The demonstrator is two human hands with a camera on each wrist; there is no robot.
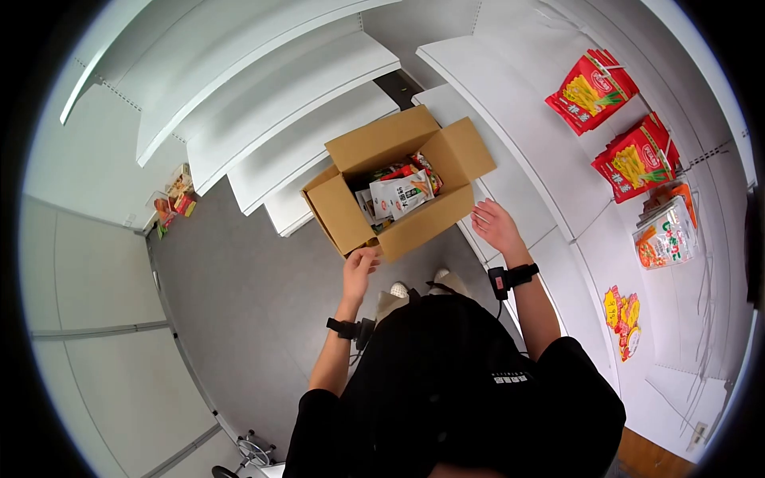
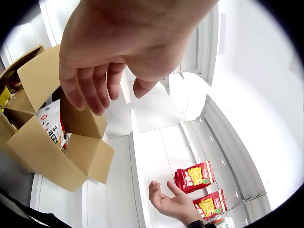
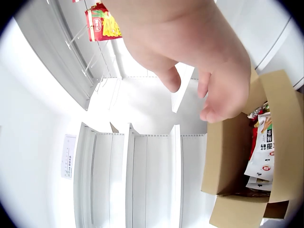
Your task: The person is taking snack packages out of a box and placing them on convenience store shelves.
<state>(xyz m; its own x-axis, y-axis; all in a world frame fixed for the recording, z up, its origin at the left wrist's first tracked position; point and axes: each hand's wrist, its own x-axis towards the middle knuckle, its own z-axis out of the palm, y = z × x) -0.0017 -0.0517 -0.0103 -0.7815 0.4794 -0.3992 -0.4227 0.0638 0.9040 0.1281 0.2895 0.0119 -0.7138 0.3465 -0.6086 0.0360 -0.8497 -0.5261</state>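
Note:
An open cardboard box (image 1: 431, 227) with its flaps spread sits in front of the person. White snack packets (image 1: 401, 196) lie inside it with red ones (image 1: 431, 170) beside them. My left hand (image 1: 360, 272) is at the box's near left corner, its fingers loosely bent and holding nothing. By the box's right side my right hand (image 1: 496, 226) hovers with relaxed fingers, also holding nothing. The right wrist view shows that hand (image 3: 190, 61) apart from the box flap (image 3: 285, 133). In the left wrist view the left hand (image 2: 123, 52) overlaps a flap.
White shelves (image 1: 295, 92) rise at the back left, with more shelving (image 1: 510, 119) along the right. Red snack bags (image 1: 590, 92) and white-orange packets (image 1: 668, 235) hang at the right. Food packages (image 1: 177, 195) stand by the left wall. A wheeled base (image 1: 255, 450) stands at lower left.

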